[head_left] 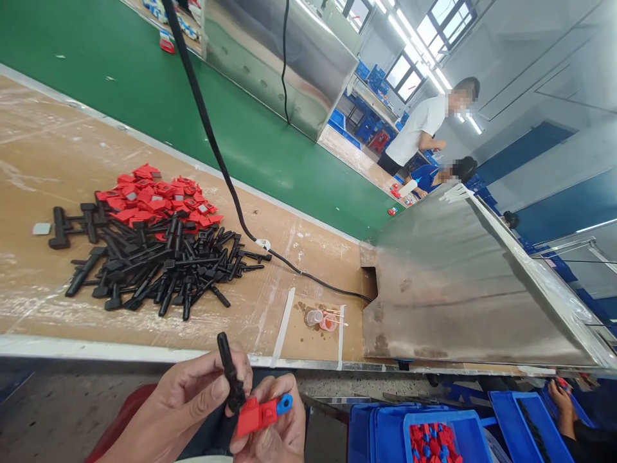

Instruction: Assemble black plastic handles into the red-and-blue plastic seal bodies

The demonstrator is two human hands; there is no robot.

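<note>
Strip lights (417, 42) glow near gridded windows (446, 22); pale walls (520, 58) carry blue panels (530, 151).

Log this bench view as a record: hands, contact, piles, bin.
left_hand: left hand, fingers on black plastic rod part
right_hand: right hand, holds red plastic piece with blue ring end
contact: rod part's lower end appears against red piece
piles: black plastic parts beside red plastic pieces
bin: blue plastic bin, red and blue pieces inside
</note>
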